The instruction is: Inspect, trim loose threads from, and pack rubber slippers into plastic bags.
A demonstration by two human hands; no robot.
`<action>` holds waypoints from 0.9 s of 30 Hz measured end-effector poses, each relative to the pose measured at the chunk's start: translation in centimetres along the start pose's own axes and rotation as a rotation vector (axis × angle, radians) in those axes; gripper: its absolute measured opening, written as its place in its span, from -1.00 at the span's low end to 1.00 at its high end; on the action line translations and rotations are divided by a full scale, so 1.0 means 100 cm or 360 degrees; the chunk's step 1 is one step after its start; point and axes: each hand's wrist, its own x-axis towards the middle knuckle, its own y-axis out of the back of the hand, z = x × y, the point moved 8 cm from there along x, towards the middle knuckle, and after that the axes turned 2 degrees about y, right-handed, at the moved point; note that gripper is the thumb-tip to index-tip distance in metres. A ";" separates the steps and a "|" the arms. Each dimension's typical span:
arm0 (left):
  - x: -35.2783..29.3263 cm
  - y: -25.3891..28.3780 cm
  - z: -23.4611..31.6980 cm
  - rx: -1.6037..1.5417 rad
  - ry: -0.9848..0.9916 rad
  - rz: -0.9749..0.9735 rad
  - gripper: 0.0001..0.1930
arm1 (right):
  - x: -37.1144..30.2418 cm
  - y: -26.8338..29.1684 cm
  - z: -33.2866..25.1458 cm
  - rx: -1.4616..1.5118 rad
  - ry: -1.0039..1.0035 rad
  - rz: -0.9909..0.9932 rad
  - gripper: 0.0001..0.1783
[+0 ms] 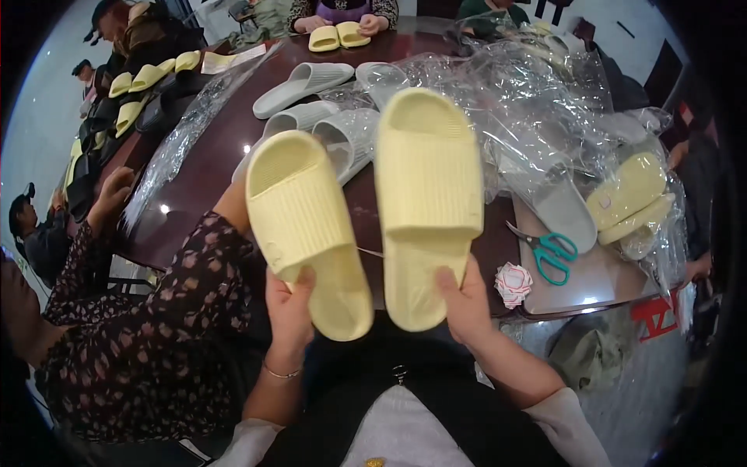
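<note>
I hold up a pair of yellow ribbed slide slippers side by side, toes pointing away from me. My left hand (291,311) grips the left slipper (299,202) by the edge near its middle, thumb on the footbed. The right slipper (426,179) is pinched the same way in my right hand (467,305), and sits slightly higher. A narrow gap separates the two. Behind them on the dark red table (206,148) lie several grey slippers (303,87), partly hidden by the yellow pair.
Clear plastic bags (513,93) spread over the table's right half, with bagged yellow slippers (634,194) at the right. Teal-handled scissors (554,253) lie near the front edge beside a roll of stickers (513,285). A person in a floral sleeve (167,311) sits close on my left; others sit around.
</note>
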 end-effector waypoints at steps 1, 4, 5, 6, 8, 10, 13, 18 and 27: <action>0.000 -0.008 -0.003 0.0034 0.0008 -0.0067 -0.58 | 0.000 -0.006 0.003 -0.0080 0.0026 -0.0074 -0.57; -0.003 -0.026 0.002 -0.0020 -0.0028 -0.0134 -0.59 | -0.004 -0.013 0.006 -0.0241 0.0065 -0.0201 -0.61; -0.002 -0.032 0.007 -0.0050 -0.0062 -0.0160 -0.60 | 0.000 -0.010 0.001 -0.0153 0.0069 -0.0168 -0.61; 0.002 -0.034 0.012 -0.0058 -0.0065 -0.0154 -0.60 | 0.004 -0.007 -0.004 -0.0064 0.0072 -0.0136 -0.61; 0.008 -0.039 0.022 -0.0153 0.0047 -0.0251 -0.62 | 0.004 -0.005 -0.007 0.0022 0.0075 -0.0102 -0.62; 0.011 -0.045 0.023 -0.0203 0.0100 -0.0292 -0.63 | 0.004 -0.006 -0.005 -0.0242 0.0180 -0.0148 -0.62; 0.012 -0.055 0.012 -0.0151 0.0087 -0.0133 -0.66 | 0.007 -0.009 -0.010 -0.0298 0.0177 -0.0145 -0.63; 0.020 -0.046 0.020 -0.0177 0.0207 -0.0090 -0.68 | 0.012 -0.014 -0.007 -0.0362 0.0191 -0.0190 -0.64; 0.015 -0.037 -0.001 -0.0063 0.0165 -0.0037 -0.70 | 0.012 -0.016 -0.011 0.0043 -0.0040 -0.0231 -0.60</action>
